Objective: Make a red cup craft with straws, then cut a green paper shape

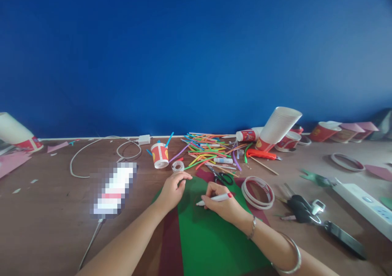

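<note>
A sheet of green paper (208,235) lies on the table in front of me, over dark red paper (170,243). My right hand (222,206) grips a white marker (219,197) with a red back end, its tip down at the green sheet. Near the sheet's far left edge rests my left hand (174,188), fingers loosely stretched and holding nothing. Just beyond the sheet are black-handled scissors (225,179), with rolls of tape (257,192) to their right.
Many coloured sticks (205,151) are heaped near the blue wall. Stacked paper cups (278,125) lean at the right, beside an orange cutter (261,154). Keys (300,208) and a power strip (364,204) lie far right. A cabled phone (114,190) is at left.
</note>
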{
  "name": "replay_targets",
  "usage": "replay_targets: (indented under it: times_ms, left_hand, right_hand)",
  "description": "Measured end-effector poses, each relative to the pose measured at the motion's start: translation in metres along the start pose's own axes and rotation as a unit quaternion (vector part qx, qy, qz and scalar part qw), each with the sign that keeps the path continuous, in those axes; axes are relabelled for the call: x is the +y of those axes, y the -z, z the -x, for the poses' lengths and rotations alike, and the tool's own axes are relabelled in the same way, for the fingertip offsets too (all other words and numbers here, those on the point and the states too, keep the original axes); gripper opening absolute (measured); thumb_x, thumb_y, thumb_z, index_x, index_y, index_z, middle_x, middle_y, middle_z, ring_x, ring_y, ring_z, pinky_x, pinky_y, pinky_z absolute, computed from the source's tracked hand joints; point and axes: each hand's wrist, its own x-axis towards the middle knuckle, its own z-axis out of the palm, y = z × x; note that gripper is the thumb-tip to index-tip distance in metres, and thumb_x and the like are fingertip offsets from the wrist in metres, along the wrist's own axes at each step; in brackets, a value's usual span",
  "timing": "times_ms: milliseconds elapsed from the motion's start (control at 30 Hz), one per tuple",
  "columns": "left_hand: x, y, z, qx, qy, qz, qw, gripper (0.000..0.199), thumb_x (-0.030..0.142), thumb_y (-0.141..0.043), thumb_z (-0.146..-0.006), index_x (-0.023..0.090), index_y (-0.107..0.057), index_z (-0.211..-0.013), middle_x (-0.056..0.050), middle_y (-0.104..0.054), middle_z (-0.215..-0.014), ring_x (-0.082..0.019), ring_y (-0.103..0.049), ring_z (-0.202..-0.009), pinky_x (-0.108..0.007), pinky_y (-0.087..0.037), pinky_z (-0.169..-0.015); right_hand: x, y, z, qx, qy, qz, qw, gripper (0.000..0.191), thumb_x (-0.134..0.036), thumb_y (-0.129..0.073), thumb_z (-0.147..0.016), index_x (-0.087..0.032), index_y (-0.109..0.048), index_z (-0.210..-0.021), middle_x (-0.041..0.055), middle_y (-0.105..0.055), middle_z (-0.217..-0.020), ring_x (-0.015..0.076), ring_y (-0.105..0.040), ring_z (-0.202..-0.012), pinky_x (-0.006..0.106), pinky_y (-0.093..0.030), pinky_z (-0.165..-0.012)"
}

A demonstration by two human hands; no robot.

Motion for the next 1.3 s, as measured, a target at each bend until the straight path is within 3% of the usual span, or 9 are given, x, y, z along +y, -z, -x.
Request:
replay_targets:
  times_ms: [667, 1300]
  left_hand:
    - [0.001, 0.001, 0.0, -0.006, -0.002, -0.011, 1.0, 0.025, 0.009, -0.044, -0.078, 0.018, -0.065, -0.089, -0.005, -0.068, -0.097, -0.017, -0.06, -0.097, -0.031, -0.044, -0.09]
    - [0.003, 0.001, -0.001, -0.007, 0.006, -0.015, 1.0, 0.028, 0.007, -0.043, -0.077, 0.019, -0.066, -0.088, -0.005, -0.068, -0.096, -0.017, -0.061, -0.095, -0.032, -0.044, -0.09]
  right_hand:
    - [0.005, 0.001, -0.002, 0.045, 0.008, 0.039, 0.998, 0.017, -0.015, -0.049, -0.07, -0.02, -0.04, -0.056, -0.0057, -0.048, -0.049, 0.0084, -0.045, -0.046, 0.018, -0.031, -0.043]
    - [-0.001, 0.002, 0.0, 0.011, -0.006, 0.012, 1.0, 0.02, -0.017, -0.05, -0.069, -0.021, -0.037, -0.054, -0.006, -0.05, -0.044, 0.0098, -0.053, -0.044, 0.017, -0.033, -0.04]
